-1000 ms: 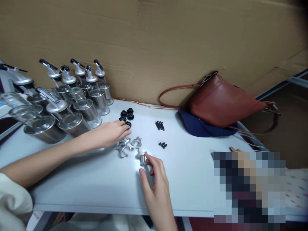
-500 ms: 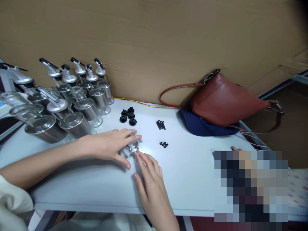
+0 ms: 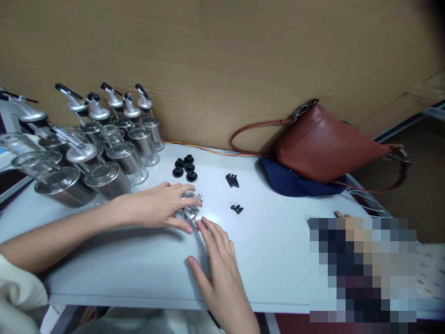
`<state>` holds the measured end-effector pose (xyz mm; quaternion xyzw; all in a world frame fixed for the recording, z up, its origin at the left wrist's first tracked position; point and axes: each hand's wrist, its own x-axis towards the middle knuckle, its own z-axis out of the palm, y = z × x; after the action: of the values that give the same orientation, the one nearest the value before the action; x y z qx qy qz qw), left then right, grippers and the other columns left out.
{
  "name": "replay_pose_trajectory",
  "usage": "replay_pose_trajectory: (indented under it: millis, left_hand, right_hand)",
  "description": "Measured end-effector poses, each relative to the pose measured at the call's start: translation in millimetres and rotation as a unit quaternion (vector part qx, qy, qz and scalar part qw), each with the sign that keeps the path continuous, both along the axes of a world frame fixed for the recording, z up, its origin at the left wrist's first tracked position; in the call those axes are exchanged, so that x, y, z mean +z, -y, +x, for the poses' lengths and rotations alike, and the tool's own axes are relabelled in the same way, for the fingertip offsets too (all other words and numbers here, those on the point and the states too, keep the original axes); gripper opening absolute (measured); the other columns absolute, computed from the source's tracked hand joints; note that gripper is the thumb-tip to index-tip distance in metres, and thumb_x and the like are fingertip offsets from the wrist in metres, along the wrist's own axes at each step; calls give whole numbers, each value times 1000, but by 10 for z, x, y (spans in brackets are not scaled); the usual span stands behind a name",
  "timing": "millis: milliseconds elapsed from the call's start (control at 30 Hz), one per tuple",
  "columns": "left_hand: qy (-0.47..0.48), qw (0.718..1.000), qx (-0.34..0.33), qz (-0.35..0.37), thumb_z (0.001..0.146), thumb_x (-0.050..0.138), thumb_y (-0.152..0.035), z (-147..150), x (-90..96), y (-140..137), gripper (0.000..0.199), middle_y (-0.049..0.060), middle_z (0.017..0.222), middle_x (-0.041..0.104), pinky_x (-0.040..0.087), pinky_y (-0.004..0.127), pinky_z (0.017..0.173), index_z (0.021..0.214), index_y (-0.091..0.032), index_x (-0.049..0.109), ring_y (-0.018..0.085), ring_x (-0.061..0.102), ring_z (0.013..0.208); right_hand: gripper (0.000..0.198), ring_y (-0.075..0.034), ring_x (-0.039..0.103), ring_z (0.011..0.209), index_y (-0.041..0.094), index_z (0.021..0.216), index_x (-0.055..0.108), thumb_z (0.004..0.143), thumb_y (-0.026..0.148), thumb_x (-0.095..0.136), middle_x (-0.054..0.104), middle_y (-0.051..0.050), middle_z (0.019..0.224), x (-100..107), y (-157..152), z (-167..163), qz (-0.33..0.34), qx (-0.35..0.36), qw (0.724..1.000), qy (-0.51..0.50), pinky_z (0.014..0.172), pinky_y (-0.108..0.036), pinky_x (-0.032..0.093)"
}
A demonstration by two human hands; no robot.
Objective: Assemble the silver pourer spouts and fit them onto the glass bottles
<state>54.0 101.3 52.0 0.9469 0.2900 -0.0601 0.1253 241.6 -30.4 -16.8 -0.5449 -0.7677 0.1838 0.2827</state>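
Several small silver pourer parts (image 3: 189, 214) lie together on the white table, partly covered by my hands. My left hand (image 3: 156, 204) reaches over them from the left, fingers spread and resting on or just above the pile. At the pile's right front edge is my right hand (image 3: 222, 273), its fingers stretched out and thumb apart, fingertips at the nearest silver part. Whether those fingertips touch it, I cannot tell. Beyond the pile sit several black rubber stoppers (image 3: 189, 167). To the right are a row of black levers (image 3: 232, 180) and several tiny black pieces (image 3: 237, 209).
Glass oil bottles (image 3: 114, 178) with steel bands, several topped by silver pourers, crowd the table's left side. A brown leather bag (image 3: 323, 144) rests on a navy cap (image 3: 285, 178) at back right. A cardboard wall (image 3: 215, 79) stands behind; a blurred patch (image 3: 361, 269) covers the right front.
My left hand has shifted slightly back, and its thumb has moved up. My right thumb has spread farther from the fingers. Some silver parts have shifted under the hands.
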Motion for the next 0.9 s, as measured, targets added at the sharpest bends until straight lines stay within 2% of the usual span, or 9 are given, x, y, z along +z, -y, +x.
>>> replay_pose_trajectory:
  millis: [100,200,333,500,600,667,733,800,900]
  left_hand:
    - [-3,998,34,46,95,30,-60,25,-14,-50,57,16,151,36,38,42,97,141,-28,42,31,45,129]
    - [2,994,58,92,95,24,-63,43,-67,-117,65,16,157,29,35,44,99,146,-24,36,33,39,135]
    - [-13,991,67,115,95,24,-63,43,-123,-164,68,16,150,43,35,42,97,133,-15,52,31,42,133]
    - [-34,987,69,142,94,21,-64,29,-112,-162,73,18,146,47,38,44,92,110,-10,67,34,48,128]
    - [-36,991,47,122,91,27,-68,15,-103,-162,72,20,147,45,39,44,95,117,-11,63,35,49,127]
    - [-28,996,30,82,84,38,-74,8,-107,-152,76,21,151,38,39,45,97,132,-16,53,36,48,129]
    - [-19,999,24,39,75,50,-78,6,-114,-133,90,21,154,32,38,47,100,143,-20,40,39,45,131]
    - [-13,1000,20,13,69,59,-77,8,-121,-109,101,22,155,29,39,50,101,148,-21,31,41,41,133]
    - [3,1000,-6,1,68,68,-69,7,-129,-86,100,22,153,32,41,49,100,148,-24,30,41,42,132]
  right_hand:
    - [53,-29,41,135,24,146,30,96,27,48,44,-11,147,5,3,-1,-4,-1,1000,-1,103,-52,45]
    - [52,-28,39,136,23,145,29,96,27,46,43,-12,148,8,7,0,-12,1,1000,-3,104,-53,44]
    - [49,-28,38,137,24,144,33,97,26,46,43,-11,148,9,3,6,-19,1,1000,-5,105,-53,43]
    - [43,-28,41,135,25,140,39,98,24,42,45,-10,145,19,-15,-2,-19,-1,1000,-3,103,-52,45]
    - [41,-27,42,134,25,139,41,99,22,37,46,-9,145,29,-16,-7,-28,-3,1000,5,102,-53,46]
    - [41,-27,42,134,25,140,41,99,22,37,46,-9,145,35,-14,-6,-33,-5,999,10,102,-53,46]
    - [41,-27,42,134,24,140,42,98,22,38,46,-9,145,39,-13,-6,-32,-4,999,15,103,-52,46]
    - [42,-27,42,134,22,140,43,98,22,39,47,-9,145,41,-14,-8,-27,-1,999,24,103,-51,46]
    - [45,-28,42,134,22,141,42,97,19,39,47,-9,146,39,-20,-17,-16,9,999,41,102,-51,47]
